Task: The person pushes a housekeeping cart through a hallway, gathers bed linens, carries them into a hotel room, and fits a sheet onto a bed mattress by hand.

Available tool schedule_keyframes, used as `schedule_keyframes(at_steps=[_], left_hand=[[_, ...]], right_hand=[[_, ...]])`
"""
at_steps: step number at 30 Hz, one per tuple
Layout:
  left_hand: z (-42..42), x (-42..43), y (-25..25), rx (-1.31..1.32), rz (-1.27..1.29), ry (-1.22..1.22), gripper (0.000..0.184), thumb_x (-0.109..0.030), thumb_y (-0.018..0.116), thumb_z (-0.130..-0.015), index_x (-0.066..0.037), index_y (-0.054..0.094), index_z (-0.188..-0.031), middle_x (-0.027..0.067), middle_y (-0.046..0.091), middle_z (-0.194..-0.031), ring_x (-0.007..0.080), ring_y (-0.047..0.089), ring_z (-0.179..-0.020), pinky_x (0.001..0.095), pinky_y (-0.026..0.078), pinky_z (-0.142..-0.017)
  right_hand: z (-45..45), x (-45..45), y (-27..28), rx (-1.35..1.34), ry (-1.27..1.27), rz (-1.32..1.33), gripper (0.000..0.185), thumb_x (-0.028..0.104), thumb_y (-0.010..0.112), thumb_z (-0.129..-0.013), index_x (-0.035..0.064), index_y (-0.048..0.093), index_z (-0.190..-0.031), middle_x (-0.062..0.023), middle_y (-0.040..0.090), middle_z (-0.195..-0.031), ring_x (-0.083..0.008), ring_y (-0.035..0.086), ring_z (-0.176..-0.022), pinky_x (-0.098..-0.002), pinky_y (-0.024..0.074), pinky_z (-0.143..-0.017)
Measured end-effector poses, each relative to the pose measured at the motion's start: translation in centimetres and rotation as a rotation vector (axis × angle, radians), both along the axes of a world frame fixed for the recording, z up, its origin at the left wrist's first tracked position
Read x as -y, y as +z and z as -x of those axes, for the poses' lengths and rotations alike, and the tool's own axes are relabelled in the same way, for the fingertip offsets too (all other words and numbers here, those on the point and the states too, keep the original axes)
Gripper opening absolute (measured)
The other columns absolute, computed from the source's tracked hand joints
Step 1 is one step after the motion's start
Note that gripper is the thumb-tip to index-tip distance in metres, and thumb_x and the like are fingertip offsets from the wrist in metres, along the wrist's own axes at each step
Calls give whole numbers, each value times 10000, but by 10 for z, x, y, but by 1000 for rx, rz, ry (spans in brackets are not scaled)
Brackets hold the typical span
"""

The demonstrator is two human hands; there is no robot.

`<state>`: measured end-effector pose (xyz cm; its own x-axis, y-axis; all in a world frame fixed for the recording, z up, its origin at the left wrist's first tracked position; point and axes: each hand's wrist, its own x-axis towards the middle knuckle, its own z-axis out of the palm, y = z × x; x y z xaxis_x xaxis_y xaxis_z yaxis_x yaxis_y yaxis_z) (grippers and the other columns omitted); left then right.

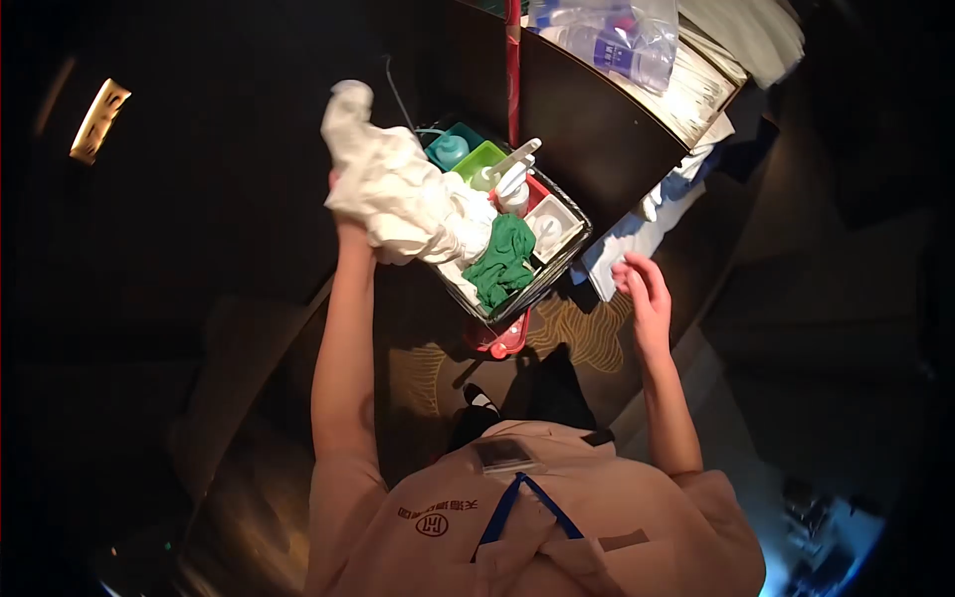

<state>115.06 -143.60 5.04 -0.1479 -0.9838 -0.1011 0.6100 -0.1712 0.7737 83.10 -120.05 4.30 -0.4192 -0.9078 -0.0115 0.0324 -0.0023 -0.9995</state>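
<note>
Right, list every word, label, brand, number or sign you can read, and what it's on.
Shirt print: upside-down Chinese characters, first seemingly "天"; rest too blurred.
Blue bottle label: too blurred.
Lit sign: dark marks, unreadable.
Lanyard card: unreadable.

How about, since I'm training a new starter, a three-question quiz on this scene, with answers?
1. Fill in: the crumpled white cloth is held in the ____ hand.
2. True or false: the right hand is clear of the green cloth.
3. The pole near the black-lined container is: A blue, B red, C yellow.

Key: 1. left; 2. true; 3. B.
</note>
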Motion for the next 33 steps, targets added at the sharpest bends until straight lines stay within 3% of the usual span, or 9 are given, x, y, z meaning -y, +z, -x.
schedule_keyframes(at_steps=[2, 4, 6, 8, 12, 19, 25, 29, 33], left_hand=[[16, 20, -30, 1040, 461, 88, 512, -389, 517, -823, -49, 419, -1194, 160, 519, -1127, 272, 498, -1066, 366, 402, -909], [0, 61, -131, 1607, 437, -238, 642, -389, 580, -761, -83, 357, -1279, 157, 455, -1248, 298, 433, -1160, 404, 360, -954], [-6, 69, -140, 1455, 530, -568, 672, -371, 594, -728, -129, 346, -1303, 150, 430, -1276, 316, 385, -1202, 418, 336, -971], [3, 62, -91, 1684, 317, -424, 573, -313, 574, -736, -136, 416, -1257, 149, 440, -1261, 319, 405, -1182, 422, 343, -961], [-1, 116, -19, 1344, 781, -22, 379, -252, 498, -833, -39, 511, -1146, 170, 473, -1203, 315, 456, -1117, 380, 361, -938], [110, 262, 86, 993, 916, 107, 460, -349, 433, -888, 1, 473, -1184, 205, 486, -1186, 332, 461, -1108, 366, 359, -933], [186, 336, 47, 748, 612, -41, 558, -443, 409, -878, 9, 464, -1200, 205, 539, -1133, 306, 508, -1067, 360, 375, -910], [206, 337, 42, 703, 593, 32, 428, -386, 446, -871, -7, 618, -970, 162, 634, -927, 278, 592, -904, 335, 432, -788], [210, 327, 41, 422, 672, 143, 365, -345, 483, -849, -23, 635, -928, 148, 646, -853, 263, 614, -804, 334, 449, -719]], right_hand=[[-3, -21, -12, 9, -105, -66, 253, 121, 464, -910, 1, 496, -1130, -60, 590, -955, -96, 541, -871, -230, 428, -780], [-9, -31, -9, -27, -128, -63, 244, 114, 468, -906, -1, 503, -1118, -60, 591, -947, -97, 546, -863, -234, 431, -781], [-7, -26, 8, -140, -204, -35, 217, 97, 479, -895, -10, 525, -1078, -58, 593, -918, -103, 560, -842, -245, 438, -793], [3, -12, 15, -208, -329, 51, 202, 80, 483, -886, -9, 532, -1061, -52, 585, -931, -112, 552, -877, -252, 423, -825], [10, 42, 52, -418, -546, 227, 230, 56, 483, -871, 0, 520, -1091, -64, 548, -1033, -137, 509, -980, -261, 388, -876], [14, 147, 97, -1093, -963, 161, 473, 189, 564, -806, 11, 409, -1215, -161, 428, -1204, -303, 381, -1149, -384, 285, -977], [26, 209, 85, -1249, -1310, -271, 548, 335, 547, -819, 128, 348, -1286, -114, 358, -1287, -285, 318, -1209, -446, 243, -999], [48, 225, 76, -1472, -1511, -91, 245, 224, 511, -765, 130, 606, -970, -47, 575, -1040, -244, 516, -999, -366, 389, -871], [46, 230, 79, -1567, -1452, 29, 215, 221, 467, -792, 108, 628, -877, -68, 605, -933, -256, 546, -904, -353, 405, -817]])
